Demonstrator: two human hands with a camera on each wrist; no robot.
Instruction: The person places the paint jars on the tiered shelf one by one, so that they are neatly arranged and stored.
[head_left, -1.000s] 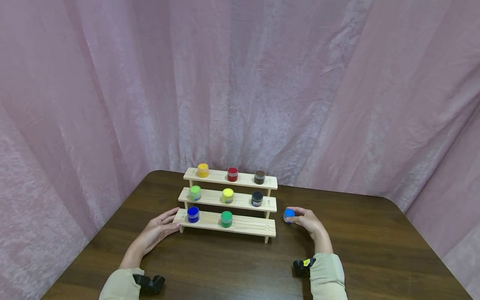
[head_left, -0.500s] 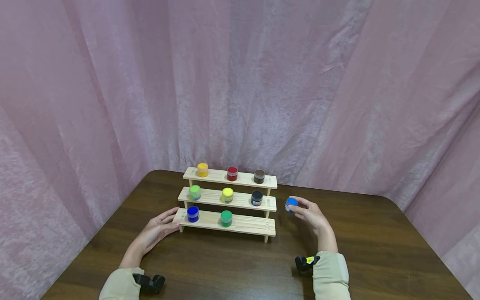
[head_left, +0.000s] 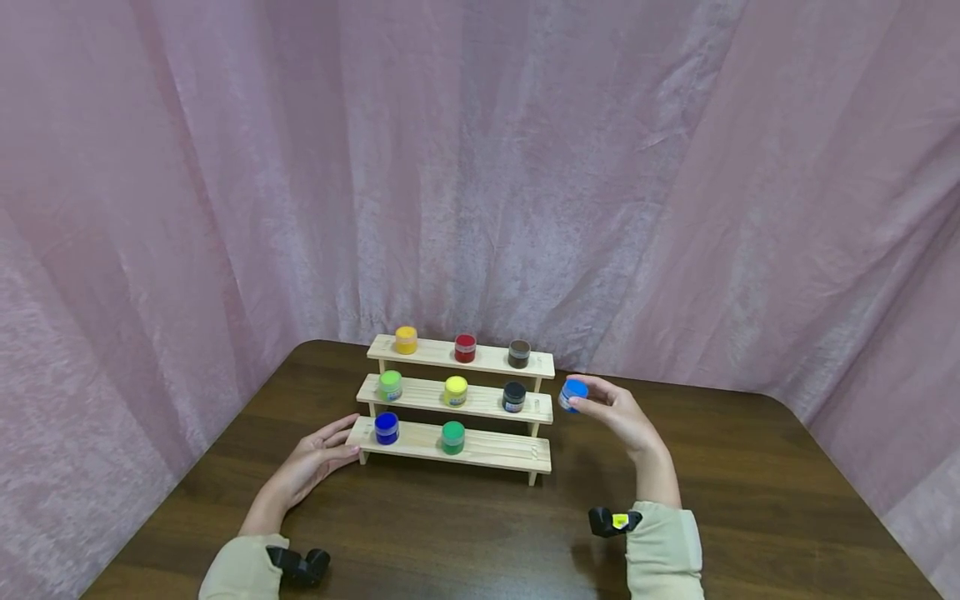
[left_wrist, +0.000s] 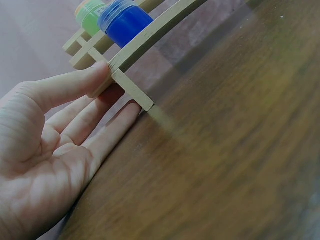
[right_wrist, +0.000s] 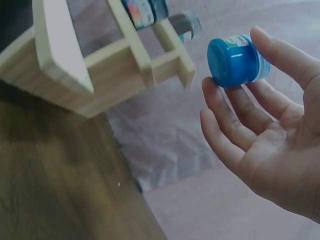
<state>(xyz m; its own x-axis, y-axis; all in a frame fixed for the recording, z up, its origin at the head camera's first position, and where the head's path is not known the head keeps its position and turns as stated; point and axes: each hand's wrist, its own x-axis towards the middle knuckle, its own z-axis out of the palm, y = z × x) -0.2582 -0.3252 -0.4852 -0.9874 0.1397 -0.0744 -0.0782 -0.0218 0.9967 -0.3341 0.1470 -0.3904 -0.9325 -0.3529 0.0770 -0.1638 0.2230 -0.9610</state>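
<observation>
A three-step wooden display rack [head_left: 487, 447] stands on the table with small paint jars on its steps. My left hand [head_left: 315, 462] holds the left end of its lowest step, thumb at the edge and fingers beneath and behind, as the left wrist view shows. Close by on that step sit a dark blue jar [head_left: 387, 428] and a green jar [head_left: 453, 437]. To the right of the rack, my right hand [head_left: 618, 415] pinches a bright blue paint jar [right_wrist: 235, 61] between thumb and fingers, raised off the table beside the middle step.
The middle step bears light green [head_left: 390, 385], yellow [head_left: 455, 391] and black [head_left: 513, 397] jars. On the top step are orange-yellow [head_left: 406, 340], red [head_left: 465, 348] and brown [head_left: 519, 354] ones. A pink curtain [head_left: 480, 167] hangs behind the brown wooden table [head_left: 420, 533].
My right hand has lifted the bright blue jar up from beside the lowest step, most recently moving slightly left toward the rack. The left hand and rack have stayed put.
</observation>
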